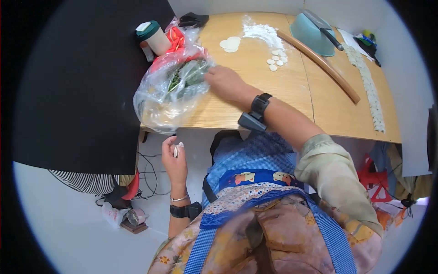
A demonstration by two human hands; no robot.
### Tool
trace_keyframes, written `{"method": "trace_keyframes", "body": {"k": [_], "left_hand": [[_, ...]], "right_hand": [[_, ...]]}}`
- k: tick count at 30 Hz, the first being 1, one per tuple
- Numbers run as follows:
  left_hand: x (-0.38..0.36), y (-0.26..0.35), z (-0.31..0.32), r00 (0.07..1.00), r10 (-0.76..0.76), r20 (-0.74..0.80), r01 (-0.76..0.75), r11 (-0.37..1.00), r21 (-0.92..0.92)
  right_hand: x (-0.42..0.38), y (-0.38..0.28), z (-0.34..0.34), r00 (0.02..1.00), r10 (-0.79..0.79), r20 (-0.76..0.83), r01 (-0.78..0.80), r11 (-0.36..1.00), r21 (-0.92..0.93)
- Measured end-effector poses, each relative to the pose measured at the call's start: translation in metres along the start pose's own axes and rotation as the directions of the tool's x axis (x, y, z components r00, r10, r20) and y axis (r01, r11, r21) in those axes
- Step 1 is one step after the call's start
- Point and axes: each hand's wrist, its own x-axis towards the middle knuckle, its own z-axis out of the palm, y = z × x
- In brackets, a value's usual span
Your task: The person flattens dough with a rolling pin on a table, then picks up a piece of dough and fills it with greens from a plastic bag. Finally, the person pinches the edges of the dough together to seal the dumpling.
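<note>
My right hand (226, 82) reaches across to the right side of a clear plastic bag (157, 98) that holds chopped greens (182, 75). Its curled fingers grip the bag's edge, though the fingertips are slightly blurred. Below the table's front edge, my left hand (175, 160) is turned up with its fingers curled round a small piece of white dough (176, 151), mostly hidden by them. Flat round wrappers (231, 44) lie overlapping on the wooden table. Several small dough discs (276, 59) sit beside a patch of white flour (264, 33).
A long wooden rolling pin (326, 71) lies slanted at right. Behind it, a knife (331, 37) rests on a teal basin (301, 34). Filled dumplings (370, 91) line the table's right side. A green-lidded container (157, 39) stands behind the bag, beside a black panel (82, 86).
</note>
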Motion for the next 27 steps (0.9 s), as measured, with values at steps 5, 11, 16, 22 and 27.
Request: {"method": "trace_keyframes", "body": {"k": [5,11,16,22,27], "left_hand": [[0.017,-0.021,0.014,0.994,-0.108,-0.034,0.099,0.977,-0.188],[0.04,-0.002,0.044,0.989,-0.088,0.119,0.131,0.894,-0.429],[0.057,0.01,0.043,0.964,-0.181,0.197,0.254,0.848,-0.464],[0.066,0.019,0.043,0.939,-0.245,0.242,0.314,0.896,-0.314],[0.07,0.017,0.043,0.929,-0.233,0.288,0.323,0.891,-0.32]], "right_hand": [[-0.038,0.021,-0.04,0.997,0.065,0.046,-0.062,0.997,-0.048],[-0.08,0.027,-0.08,0.988,0.147,0.046,-0.14,0.981,-0.132],[-0.09,0.026,-0.081,0.991,0.134,-0.008,-0.134,0.983,-0.124],[-0.092,0.029,-0.083,0.982,0.185,-0.038,-0.188,0.974,-0.123],[-0.097,0.033,-0.079,0.967,0.232,-0.103,-0.243,0.964,-0.106]]}}
